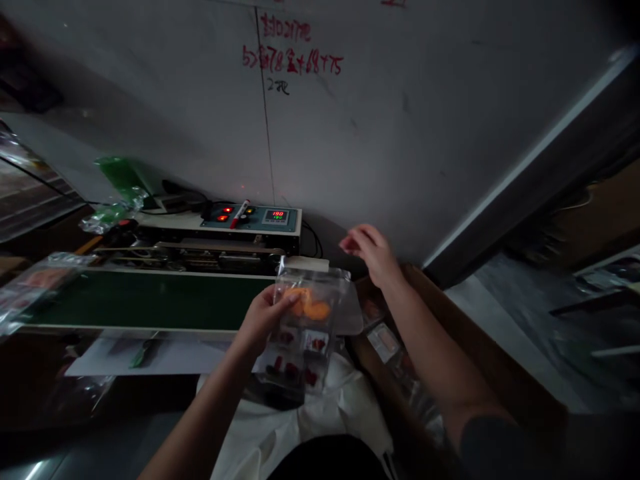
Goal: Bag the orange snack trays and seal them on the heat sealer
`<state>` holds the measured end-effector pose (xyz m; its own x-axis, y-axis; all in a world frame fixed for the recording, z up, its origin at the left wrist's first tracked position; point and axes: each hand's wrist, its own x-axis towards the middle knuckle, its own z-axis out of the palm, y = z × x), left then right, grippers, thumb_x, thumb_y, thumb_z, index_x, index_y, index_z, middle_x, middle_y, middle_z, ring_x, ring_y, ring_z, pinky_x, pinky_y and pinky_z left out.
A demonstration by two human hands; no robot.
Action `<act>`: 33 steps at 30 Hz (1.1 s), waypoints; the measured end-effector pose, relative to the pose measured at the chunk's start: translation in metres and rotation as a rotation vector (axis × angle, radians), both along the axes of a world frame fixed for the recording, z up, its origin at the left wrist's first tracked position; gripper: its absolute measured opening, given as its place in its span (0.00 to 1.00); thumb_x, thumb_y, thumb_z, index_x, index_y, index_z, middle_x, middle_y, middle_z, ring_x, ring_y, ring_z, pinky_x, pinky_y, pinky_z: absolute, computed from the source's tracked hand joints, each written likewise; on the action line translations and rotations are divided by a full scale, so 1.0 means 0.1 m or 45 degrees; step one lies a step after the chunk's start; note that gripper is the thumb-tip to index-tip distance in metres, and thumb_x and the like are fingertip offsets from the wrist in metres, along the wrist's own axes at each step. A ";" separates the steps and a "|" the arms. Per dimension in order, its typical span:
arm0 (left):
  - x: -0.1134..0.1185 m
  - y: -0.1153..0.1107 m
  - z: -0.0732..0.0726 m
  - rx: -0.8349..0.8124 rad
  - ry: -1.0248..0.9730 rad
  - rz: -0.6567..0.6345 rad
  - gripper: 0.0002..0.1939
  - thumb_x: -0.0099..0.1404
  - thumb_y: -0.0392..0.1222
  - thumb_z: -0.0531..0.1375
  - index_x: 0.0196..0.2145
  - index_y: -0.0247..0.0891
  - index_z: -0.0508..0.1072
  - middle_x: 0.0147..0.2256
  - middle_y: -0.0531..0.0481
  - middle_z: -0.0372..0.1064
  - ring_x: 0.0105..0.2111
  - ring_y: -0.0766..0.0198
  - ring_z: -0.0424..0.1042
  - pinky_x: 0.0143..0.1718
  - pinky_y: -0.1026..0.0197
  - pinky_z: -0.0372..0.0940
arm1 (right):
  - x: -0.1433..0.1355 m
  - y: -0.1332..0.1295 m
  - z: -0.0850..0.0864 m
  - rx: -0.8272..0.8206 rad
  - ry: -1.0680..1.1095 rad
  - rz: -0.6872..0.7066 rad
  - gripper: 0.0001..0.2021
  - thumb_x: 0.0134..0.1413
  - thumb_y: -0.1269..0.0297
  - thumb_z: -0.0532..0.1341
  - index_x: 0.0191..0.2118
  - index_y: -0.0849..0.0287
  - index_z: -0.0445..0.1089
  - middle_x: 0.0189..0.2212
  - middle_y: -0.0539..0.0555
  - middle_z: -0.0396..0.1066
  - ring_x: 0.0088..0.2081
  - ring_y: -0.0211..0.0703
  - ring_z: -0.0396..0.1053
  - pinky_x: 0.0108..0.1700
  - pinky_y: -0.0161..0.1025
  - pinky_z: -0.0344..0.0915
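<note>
My left hand (265,317) grips the left side of a clear plastic bag (340,293), thumb on the front. Through the film show an orange item (310,305) near the top and several small dark red pieces lower down. The bag hangs at the right end of a green conveyor belt (175,300), part of a bag sealing machine (250,230). To the upper right of the bag, my right hand (370,253) is raised in the air. Its fingers are loosely bent and slightly apart, with nothing visible in them.
A red and white marker (240,213) lies on the machine's panel, beside a lit display (277,215). Another filled bag (40,283) rests at the belt's left end. Below my right arm, a cardboard box (430,300) holds several packs. A wall (350,147) stands behind.
</note>
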<state>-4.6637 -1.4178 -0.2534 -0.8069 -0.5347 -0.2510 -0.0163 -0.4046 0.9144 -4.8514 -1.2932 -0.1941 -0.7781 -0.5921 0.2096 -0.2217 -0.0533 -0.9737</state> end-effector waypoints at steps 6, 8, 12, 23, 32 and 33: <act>-0.13 -0.05 -0.35 0.108 -0.121 0.083 0.27 0.48 0.57 0.71 0.41 0.37 0.74 0.27 0.52 0.71 0.20 0.68 0.66 0.19 0.68 0.62 | 0.41 0.20 -1.01 0.017 -0.644 -0.057 0.25 0.41 0.46 0.69 0.42 0.57 0.70 0.37 0.53 0.76 0.38 0.44 0.74 0.37 0.39 0.70; -0.18 -0.07 -0.39 0.131 -0.054 0.075 0.29 0.49 0.58 0.70 0.44 0.38 0.73 0.29 0.52 0.71 0.22 0.68 0.68 0.21 0.68 0.63 | 0.46 0.14 -1.21 -0.051 -0.504 -0.267 0.22 0.43 0.47 0.67 0.40 0.57 0.70 0.37 0.53 0.75 0.39 0.44 0.72 0.40 0.39 0.70; -0.26 -0.15 -0.46 0.128 -0.062 0.249 0.28 0.46 0.58 0.72 0.38 0.37 0.73 0.31 0.51 0.72 0.26 0.68 0.72 0.25 0.69 0.66 | 0.41 0.08 -1.35 -0.108 -0.267 -0.323 0.25 0.52 0.52 0.63 0.54 0.56 0.64 0.40 0.54 0.75 0.40 0.44 0.73 0.43 0.41 0.71; -0.61 -0.59 -0.52 0.513 -0.298 0.103 0.03 0.58 0.34 0.63 0.30 0.31 0.73 0.25 0.48 0.71 0.22 0.65 0.72 0.24 0.65 0.69 | 0.31 0.05 -1.46 0.095 0.370 -0.447 0.18 0.63 0.60 0.53 0.53 0.58 0.72 0.50 0.60 0.70 0.52 0.46 0.68 0.56 0.47 0.66; -0.74 -0.65 -0.49 0.534 -0.422 0.194 0.06 0.62 0.30 0.59 0.27 0.32 0.71 0.21 0.48 0.70 0.18 0.65 0.70 0.20 0.65 0.67 | 0.34 -0.07 -1.54 0.172 0.439 -0.588 0.18 0.63 0.62 0.51 0.52 0.59 0.72 0.47 0.60 0.72 0.50 0.46 0.68 0.54 0.47 0.66; -0.76 -0.64 -0.49 0.533 -0.425 0.211 0.06 0.62 0.30 0.59 0.27 0.32 0.71 0.21 0.49 0.69 0.17 0.65 0.70 0.19 0.66 0.66 | 0.34 -0.09 -1.55 0.186 0.445 -0.612 0.18 0.62 0.62 0.51 0.52 0.60 0.73 0.47 0.61 0.72 0.49 0.46 0.68 0.54 0.47 0.66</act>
<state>-4.7395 -1.4818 -0.3025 -0.5607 -0.4477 -0.6966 -0.1829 -0.7536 0.6314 -4.8170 -1.3018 -0.3488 -0.8651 -0.2338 0.4438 -0.4955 0.2608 -0.8285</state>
